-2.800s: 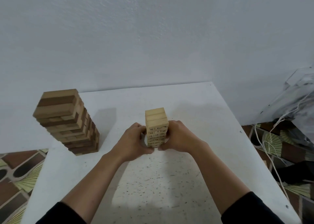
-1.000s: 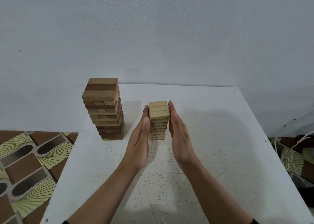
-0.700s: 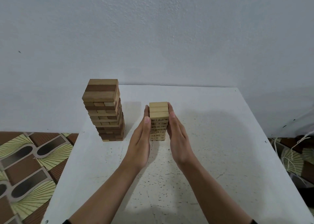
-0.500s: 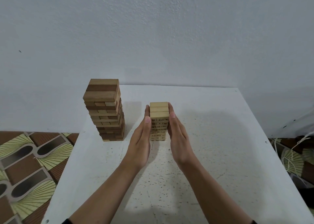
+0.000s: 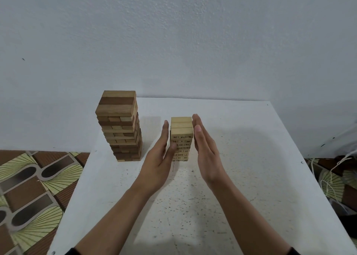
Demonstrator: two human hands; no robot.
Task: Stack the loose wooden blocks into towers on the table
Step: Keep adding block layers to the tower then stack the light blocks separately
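The numbered block tower [image 5: 182,132] is standing tall between flat, empty hands: left hand [image 5: 156,161] at nine o'clock, right hand [image 5: 207,154] at three.

Pale numbered tower [image 5: 181,136]; brown-striped tower [image 5: 120,127]; white table [image 5: 251,158].

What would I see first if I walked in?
Two flat open hands, the left hand and the right hand, flank a small tower of pale wooden blocks with printed numbers in the middle of the white table. To its left, near the table's edge, stands a taller tower of light and dark brown wooden blocks.
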